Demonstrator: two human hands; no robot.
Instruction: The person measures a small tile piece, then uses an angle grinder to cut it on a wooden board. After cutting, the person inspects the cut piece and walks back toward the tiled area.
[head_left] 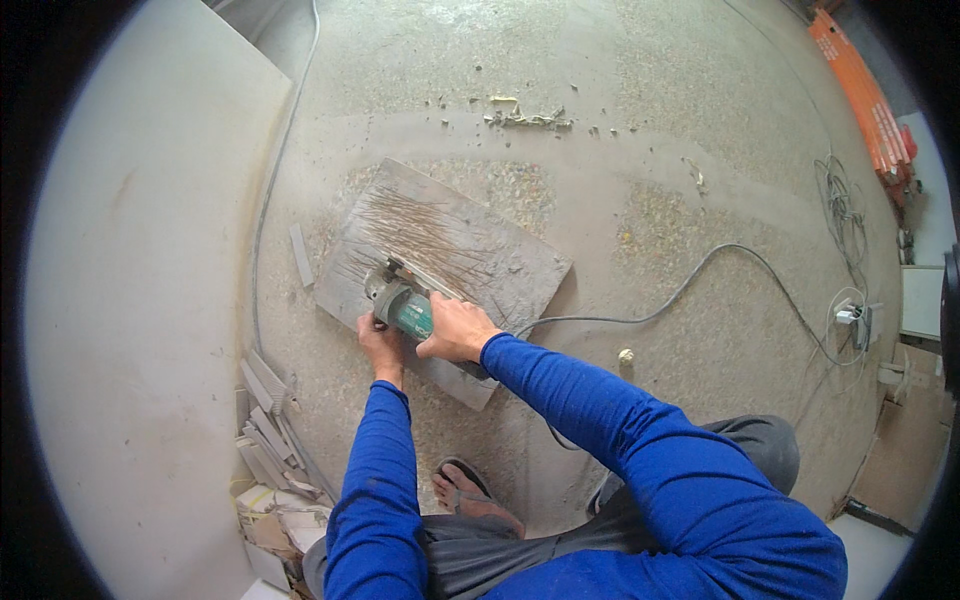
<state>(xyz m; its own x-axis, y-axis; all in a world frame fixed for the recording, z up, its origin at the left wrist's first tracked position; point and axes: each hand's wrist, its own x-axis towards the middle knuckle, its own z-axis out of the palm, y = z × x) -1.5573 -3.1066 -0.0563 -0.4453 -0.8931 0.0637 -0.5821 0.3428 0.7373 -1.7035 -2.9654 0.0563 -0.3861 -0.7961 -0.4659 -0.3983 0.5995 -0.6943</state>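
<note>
A green and grey angle grinder [408, 308] lies low over a grey, dusty board [520, 265] on the floor. My right hand [460, 328] is wrapped round its green body. At the near side of the metal head, my left hand [382, 346] has its fingers curled against the tool; their tips are partly hidden. A thin pale strip [428, 277] runs along the grinder's far side. Many dark cut lines score the board's surface beyond it. The grinder's disc is not clearly visible.
A grey cord [690, 283] runs right from the grinder to a white socket block [848, 314]. Cut tile strips [268, 420] are piled at left beside a large pale panel [150, 250]. Debris [527, 118] lies beyond the board. My sandalled foot [477, 497] is close to the board.
</note>
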